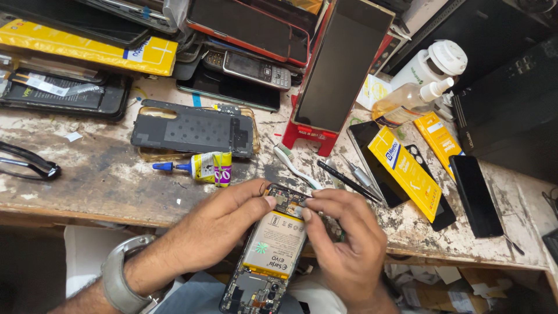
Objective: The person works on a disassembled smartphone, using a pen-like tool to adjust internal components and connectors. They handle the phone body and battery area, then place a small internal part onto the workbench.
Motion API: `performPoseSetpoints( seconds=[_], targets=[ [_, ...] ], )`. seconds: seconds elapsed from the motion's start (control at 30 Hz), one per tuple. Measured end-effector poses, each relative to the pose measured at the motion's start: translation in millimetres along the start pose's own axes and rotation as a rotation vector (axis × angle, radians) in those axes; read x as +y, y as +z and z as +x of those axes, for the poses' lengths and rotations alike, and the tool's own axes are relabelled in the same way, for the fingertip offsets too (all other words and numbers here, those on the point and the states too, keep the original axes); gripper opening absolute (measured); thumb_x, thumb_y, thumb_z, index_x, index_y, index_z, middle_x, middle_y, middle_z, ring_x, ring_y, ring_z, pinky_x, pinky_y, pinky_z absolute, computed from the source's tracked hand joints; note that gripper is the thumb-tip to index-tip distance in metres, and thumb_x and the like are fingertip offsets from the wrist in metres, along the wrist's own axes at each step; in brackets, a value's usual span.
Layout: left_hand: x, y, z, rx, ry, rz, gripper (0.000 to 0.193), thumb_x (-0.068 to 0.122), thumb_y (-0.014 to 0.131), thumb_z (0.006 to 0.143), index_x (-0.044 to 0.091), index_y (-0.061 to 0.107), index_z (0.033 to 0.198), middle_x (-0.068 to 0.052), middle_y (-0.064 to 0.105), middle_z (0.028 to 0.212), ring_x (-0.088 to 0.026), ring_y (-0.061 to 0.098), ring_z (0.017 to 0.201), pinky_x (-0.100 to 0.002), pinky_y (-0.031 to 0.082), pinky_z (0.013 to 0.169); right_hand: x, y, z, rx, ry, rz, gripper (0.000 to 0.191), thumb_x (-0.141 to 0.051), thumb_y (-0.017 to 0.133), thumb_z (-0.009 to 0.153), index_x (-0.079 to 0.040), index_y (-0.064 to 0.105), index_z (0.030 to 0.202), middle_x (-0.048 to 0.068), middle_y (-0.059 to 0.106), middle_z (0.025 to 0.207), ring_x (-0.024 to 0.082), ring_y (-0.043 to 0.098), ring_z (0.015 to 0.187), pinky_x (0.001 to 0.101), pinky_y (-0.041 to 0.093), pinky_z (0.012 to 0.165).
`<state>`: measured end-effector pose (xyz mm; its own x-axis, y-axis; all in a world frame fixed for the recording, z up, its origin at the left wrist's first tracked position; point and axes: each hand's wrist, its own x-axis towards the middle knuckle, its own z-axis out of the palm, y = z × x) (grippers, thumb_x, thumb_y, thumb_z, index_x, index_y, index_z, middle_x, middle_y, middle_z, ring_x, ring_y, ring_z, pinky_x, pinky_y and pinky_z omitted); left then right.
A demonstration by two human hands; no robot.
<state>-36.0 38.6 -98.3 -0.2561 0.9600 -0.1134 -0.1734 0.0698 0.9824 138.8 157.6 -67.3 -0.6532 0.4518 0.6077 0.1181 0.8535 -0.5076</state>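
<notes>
An opened phone (266, 256) lies back-up at the bench's front edge, showing its white and yellow battery (273, 247) and circuit boards. My left hand (218, 224) grips the phone's upper left corner, with the thumb on the top board. My right hand (343, 241) pinches at the top right edge of the phone, fingertips on the board beside the battery. A grey watch (119, 279) sits on my left wrist.
On the worn bench lie a glue tube (200, 167), a dark phone back cover (195, 128), a toothbrush (293, 166), a screwdriver (356, 172), yellow packets (405, 172), dark phones (475, 195), spray bottle (410, 102), red-framed screen stand (340, 64), and glasses (26, 163).
</notes>
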Motion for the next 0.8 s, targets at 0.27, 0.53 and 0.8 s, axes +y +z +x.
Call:
performPoseSetpoints(
  seconds=[0.27,0.53,0.8],
  targets=[
    [9.6,0.4,-6.6,0.020,0.195,0.120,0.029,0.027,0.051,0.102,0.007,0.068,0.114,-0.001,0.072,0.086,-0.008,0.065,0.083,-0.029,0.056,0.074,-6.2,22.5,-25.1,0.115,0.322,0.341,0.024,0.005,0.071,0.087,0.005,0.073,0.111,0.018,0.062,0.135,0.025,0.059,0.130,0.0360,0.048,0.108],
    [14.1,-3.0,-9.9,0.021,0.109,0.085,0.031,0.026,0.049,0.101,0.009,0.068,0.118,-0.004,0.071,0.084,-0.010,0.064,0.076,-0.031,0.055,0.069,1.0,37.8,-31.2,0.100,0.371,0.533,0.019,0.004,0.071,0.090,0.005,0.072,0.109,0.021,0.054,0.146,0.027,0.058,0.131,0.0394,0.051,0.108],
    [11.2,-1.9,-10.8,0.043,0.220,0.087,0.030,0.025,0.051,0.102,0.005,0.066,0.120,-0.007,0.075,0.090,-0.012,0.069,0.084,-0.031,0.057,0.076,0.4,45.0,-33.0,0.203,0.377,0.630,0.029,0.009,0.068,0.089,0.009,0.067,0.118,0.023,0.050,0.151,0.029,0.053,0.137,0.0422,0.047,0.113]
  ],
)
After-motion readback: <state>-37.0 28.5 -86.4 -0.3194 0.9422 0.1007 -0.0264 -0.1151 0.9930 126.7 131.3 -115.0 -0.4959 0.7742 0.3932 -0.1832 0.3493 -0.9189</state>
